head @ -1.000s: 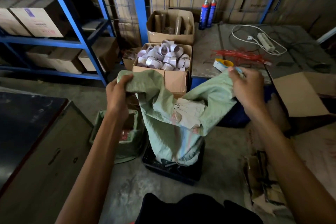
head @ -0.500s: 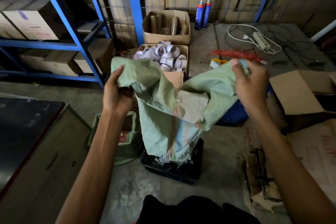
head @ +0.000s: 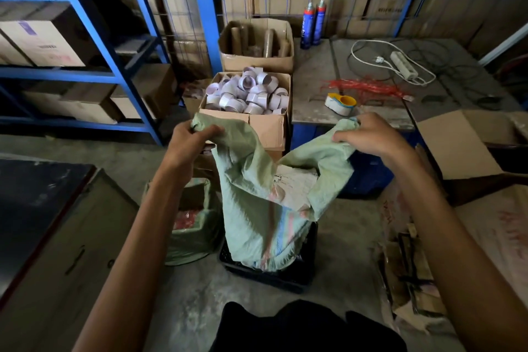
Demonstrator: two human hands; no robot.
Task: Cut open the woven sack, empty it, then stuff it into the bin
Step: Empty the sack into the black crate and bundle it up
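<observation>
Above, left hand (head: 190, 138) and right hand (head: 368, 134) each clench an upper corner of the green woven sack (head: 257, 203), its lower end inside the black bin (head: 303, 274).

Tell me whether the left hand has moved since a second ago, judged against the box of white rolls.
Yes. The left hand has risen and moved right, closer to the box of white rolls, still gripping the green sack.

Single head-worn wide-angle view, looking forward and steeply down from close above the black bin (head: 268, 274) on the floor. Both forearms reach in from the lower edge; blue shelving (head: 85, 17) stands beyond the bin, upper left. No second view.
</observation>
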